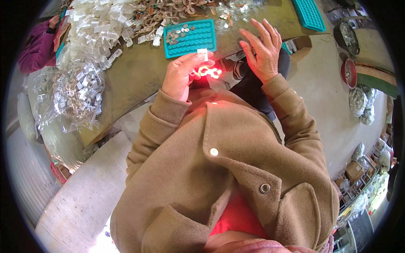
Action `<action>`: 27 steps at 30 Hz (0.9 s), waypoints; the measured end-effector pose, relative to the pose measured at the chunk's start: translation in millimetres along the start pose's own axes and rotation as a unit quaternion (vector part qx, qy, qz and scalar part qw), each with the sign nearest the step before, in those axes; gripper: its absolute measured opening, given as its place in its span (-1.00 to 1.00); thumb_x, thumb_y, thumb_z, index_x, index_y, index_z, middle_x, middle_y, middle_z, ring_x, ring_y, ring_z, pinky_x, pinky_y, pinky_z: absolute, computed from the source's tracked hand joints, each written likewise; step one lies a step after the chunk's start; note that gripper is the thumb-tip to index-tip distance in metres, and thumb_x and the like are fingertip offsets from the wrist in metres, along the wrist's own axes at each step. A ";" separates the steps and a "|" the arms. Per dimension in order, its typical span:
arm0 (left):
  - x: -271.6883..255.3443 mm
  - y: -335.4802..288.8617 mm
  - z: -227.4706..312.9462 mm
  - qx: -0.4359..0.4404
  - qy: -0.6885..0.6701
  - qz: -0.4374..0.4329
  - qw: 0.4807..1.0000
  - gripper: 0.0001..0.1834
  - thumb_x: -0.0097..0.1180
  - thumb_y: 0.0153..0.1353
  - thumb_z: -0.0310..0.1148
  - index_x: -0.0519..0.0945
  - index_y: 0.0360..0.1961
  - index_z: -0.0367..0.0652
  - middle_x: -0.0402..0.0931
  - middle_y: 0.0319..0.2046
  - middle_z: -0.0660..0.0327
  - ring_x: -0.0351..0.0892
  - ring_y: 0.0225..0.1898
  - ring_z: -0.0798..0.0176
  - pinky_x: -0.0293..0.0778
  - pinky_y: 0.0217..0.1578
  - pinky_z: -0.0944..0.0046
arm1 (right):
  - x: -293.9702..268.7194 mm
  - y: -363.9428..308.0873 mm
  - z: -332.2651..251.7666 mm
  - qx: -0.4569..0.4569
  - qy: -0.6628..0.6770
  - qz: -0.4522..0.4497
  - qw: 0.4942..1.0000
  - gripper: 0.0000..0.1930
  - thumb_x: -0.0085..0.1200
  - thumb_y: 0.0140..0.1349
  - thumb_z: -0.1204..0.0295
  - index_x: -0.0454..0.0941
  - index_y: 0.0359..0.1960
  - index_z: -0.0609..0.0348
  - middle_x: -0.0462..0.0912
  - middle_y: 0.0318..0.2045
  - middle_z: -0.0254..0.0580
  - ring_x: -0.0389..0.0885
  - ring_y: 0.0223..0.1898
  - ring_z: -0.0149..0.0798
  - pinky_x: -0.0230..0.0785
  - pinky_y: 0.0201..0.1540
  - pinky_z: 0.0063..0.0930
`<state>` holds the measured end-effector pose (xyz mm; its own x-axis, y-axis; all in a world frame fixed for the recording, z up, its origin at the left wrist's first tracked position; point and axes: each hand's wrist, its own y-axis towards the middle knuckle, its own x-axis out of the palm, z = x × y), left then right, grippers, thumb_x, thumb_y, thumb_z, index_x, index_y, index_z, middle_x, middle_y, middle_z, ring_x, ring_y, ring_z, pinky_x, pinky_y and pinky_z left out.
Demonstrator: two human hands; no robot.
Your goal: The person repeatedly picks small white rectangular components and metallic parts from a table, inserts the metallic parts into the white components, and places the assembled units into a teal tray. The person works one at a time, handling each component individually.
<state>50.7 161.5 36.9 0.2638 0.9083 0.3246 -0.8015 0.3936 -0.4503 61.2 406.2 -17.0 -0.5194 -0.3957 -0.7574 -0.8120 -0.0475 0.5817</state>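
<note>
My left hand (177,80) pinches a small white plastic battery case (203,53) between thumb and fingers, near the table's front edge. Just below those fingers hangs a coiled strand of string lights (213,73), glowing red and casting red light on my coat. My right hand (263,59) is raised to the right with its fingers spread and nothing in it. Just beyond my left hand, a teal ridged tray (205,33) lies on the table. Several silver button cells (179,34) are scattered in its left and upper part.
A large heap of white cases (99,27) covers the table's far left, beside bundled copper-coloured strands (168,10). A clear bag of cases (82,92) sits at the left edge. Another teal tray (309,14) lies far right. Someone's purple sleeve (38,48) shows at far left.
</note>
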 end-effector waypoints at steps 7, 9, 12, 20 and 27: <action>0.2 5.3 -5.0 -0.074 -0.072 -0.015 0.995 -0.63 0.02 0.37 -0.23 0.56 -0.03 -0.36 0.51 -0.48 0.34 0.61 -0.37 0.35 0.41 -0.50 0.49 | -4.1 -8.8 1.8 -0.027 0.004 -0.039 0.999 -0.67 0.26 0.09 0.09 0.69 -0.13 -0.12 0.50 0.14 -0.36 0.27 0.30 -0.14 -0.05 0.37 -0.07; 3.8 5.9 -9.2 -0.079 -0.091 -0.014 0.993 -0.62 0.02 0.37 -0.22 0.56 -0.02 -0.36 0.52 -0.47 0.33 0.62 -0.36 0.32 0.42 -0.52 0.47 | -4.0 -12.6 4.9 -0.038 0.012 -0.049 0.998 -0.69 0.28 0.07 0.15 0.68 -0.15 -0.10 0.53 0.09 -0.37 0.33 0.24 -0.17 0.01 0.34 -0.09; 6.8 5.3 -10.5 -0.118 -0.118 -0.024 0.986 -0.57 0.00 0.40 -0.15 0.52 0.04 -0.35 0.59 -0.33 0.22 0.64 -0.25 0.29 0.51 -0.45 0.45 | -1.4 -17.1 12.7 -0.075 0.033 -0.027 0.996 -0.73 0.31 0.02 0.28 0.67 -0.20 -0.07 0.59 -0.06 -0.41 0.47 0.06 -0.21 0.17 0.23 -0.16; 3.8 1.5 -14.8 -0.121 -0.157 -0.045 0.979 -0.59 0.04 0.40 -0.15 0.53 0.05 -0.29 0.61 -0.21 0.18 0.64 -0.17 0.35 0.58 -0.36 0.45 | -6.6 -8.3 -8.5 0.034 0.209 -0.001 0.977 -0.90 0.22 0.10 0.52 0.63 -0.33 0.10 0.63 -0.41 -0.29 0.56 -0.36 -0.20 0.41 -0.17 -0.39; -2.5 1.2 -18.3 -0.061 -0.246 -0.107 0.961 -0.68 0.05 0.39 -0.13 0.54 -0.07 -0.17 0.61 -0.26 0.23 0.56 -0.45 0.54 0.48 -0.55 0.53 | -4.2 9.4 -75.9 0.253 0.591 -0.067 0.763 -0.92 0.11 0.31 0.51 0.56 -0.23 0.27 0.60 -0.32 -0.43 0.48 -0.26 -0.59 0.39 -0.17 -0.64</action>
<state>59.0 162.3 20.4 0.1056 0.6398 0.7613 -0.6804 0.6048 -0.4139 76.0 337.8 14.1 -0.0626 -0.9836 0.1694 -0.9908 0.0816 0.1079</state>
